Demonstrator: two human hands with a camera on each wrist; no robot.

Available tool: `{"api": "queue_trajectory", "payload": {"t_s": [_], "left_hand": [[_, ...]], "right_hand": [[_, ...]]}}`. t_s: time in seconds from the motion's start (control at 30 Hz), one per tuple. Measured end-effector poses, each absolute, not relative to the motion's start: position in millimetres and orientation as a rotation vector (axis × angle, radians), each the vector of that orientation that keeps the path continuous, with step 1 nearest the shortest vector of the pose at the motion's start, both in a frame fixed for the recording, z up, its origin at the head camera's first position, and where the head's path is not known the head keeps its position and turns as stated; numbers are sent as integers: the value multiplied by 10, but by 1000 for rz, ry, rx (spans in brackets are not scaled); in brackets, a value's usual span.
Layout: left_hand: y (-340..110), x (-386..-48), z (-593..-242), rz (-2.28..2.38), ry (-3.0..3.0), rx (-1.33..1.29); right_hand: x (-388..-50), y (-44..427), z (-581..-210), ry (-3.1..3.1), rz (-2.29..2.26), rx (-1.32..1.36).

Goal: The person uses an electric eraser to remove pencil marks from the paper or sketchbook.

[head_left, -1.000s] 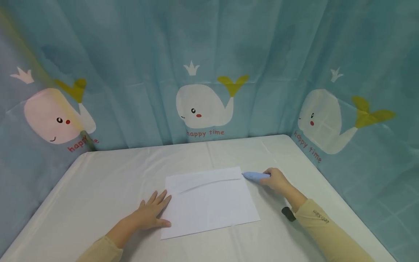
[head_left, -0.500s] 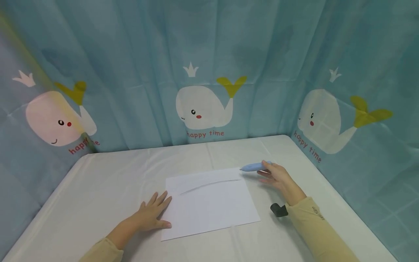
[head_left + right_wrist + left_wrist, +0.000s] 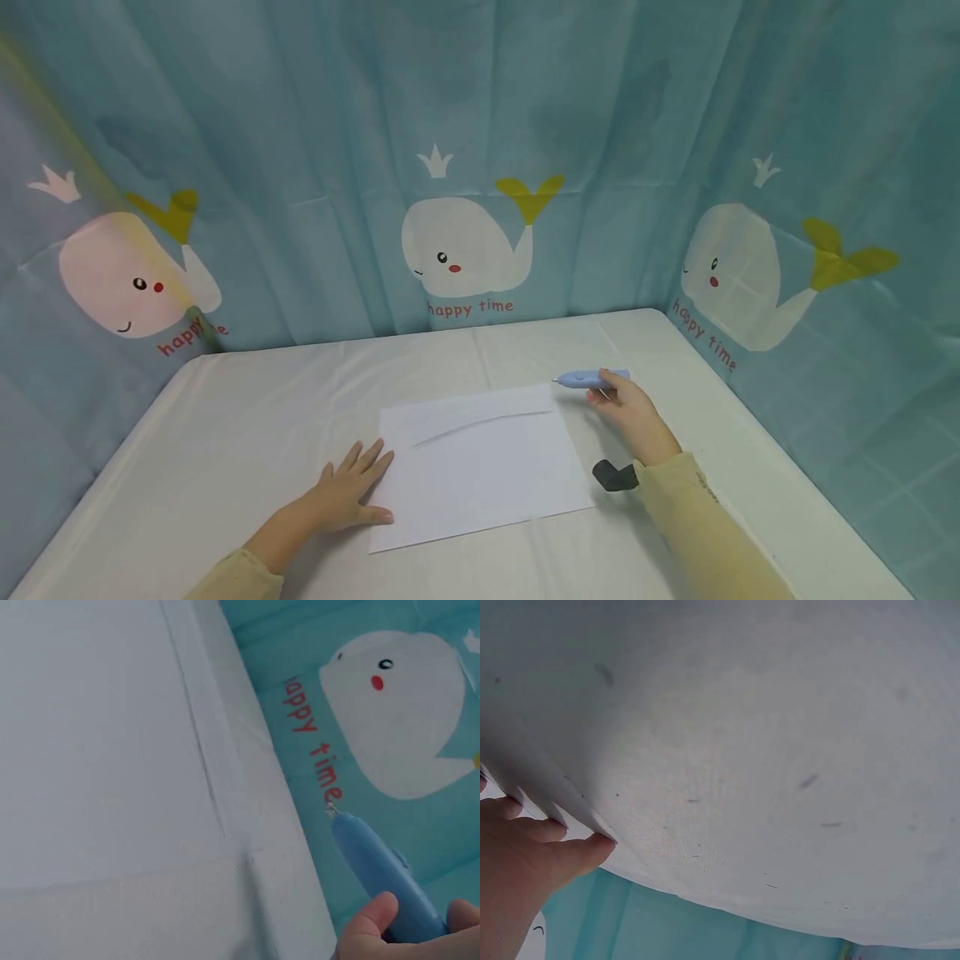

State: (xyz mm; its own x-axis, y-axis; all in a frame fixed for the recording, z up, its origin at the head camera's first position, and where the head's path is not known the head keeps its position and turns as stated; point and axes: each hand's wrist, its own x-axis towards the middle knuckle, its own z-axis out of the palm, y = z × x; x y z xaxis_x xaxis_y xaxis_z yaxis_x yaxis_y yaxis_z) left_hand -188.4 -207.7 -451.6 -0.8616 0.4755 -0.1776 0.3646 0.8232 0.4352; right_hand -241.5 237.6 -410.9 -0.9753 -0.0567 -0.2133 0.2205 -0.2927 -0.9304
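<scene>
A white sheet of paper [image 3: 480,492] lies on the table with a long, slightly curved line [image 3: 480,422] across its upper part. My left hand [image 3: 347,493] rests spread at the sheet's left edge, fingertips touching it. Beyond the sheet's upper right corner, my right hand [image 3: 633,417] pinches a light blue pen-shaped tool [image 3: 581,380] between thumb and fingers. The tool's thin metal tip [image 3: 332,810] points left in the head view and stands clear of the paper. Small fingers of the right hand are partly hidden.
A white cloth covers the table [image 3: 247,417]. Blue curtains [image 3: 315,167] printed with whales enclose its back and sides. A black piece [image 3: 615,476] sits by the right sleeve's cuff. Small dark specks dot the cloth in the left wrist view.
My right hand has lifted the blue tool up from beside the sheet's corner and turned, tip off the table. The black piece at the cuff shifted left. The left hand stays put.
</scene>
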Motion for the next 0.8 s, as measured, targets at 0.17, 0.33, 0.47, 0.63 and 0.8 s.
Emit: {"api": "queue_trajectory", "payload": {"t_s": [0.17, 0.33, 0.47, 0.63, 0.8], "left_hand": [[-2048, -1861, -4493, 561, 2737, 623], [-2043, -1856, -4513, 550, 2744, 614], [-2054, -1858, -4515, 562, 2736, 622], [-2061, -1865, -4503, 550, 2739, 621], [-2069, -1879, -4532, 539, 2742, 621]], "right_hand": [[-2574, 2284, -4092, 595, -2856, 728], [-2634, 2234, -4112, 533, -2856, 831], [-2597, 2225, -4114, 593, -2814, 736], [-2571, 2224, -4117, 600, -2798, 636], [-2605, 2194, -4124, 574, -2865, 640]]}}
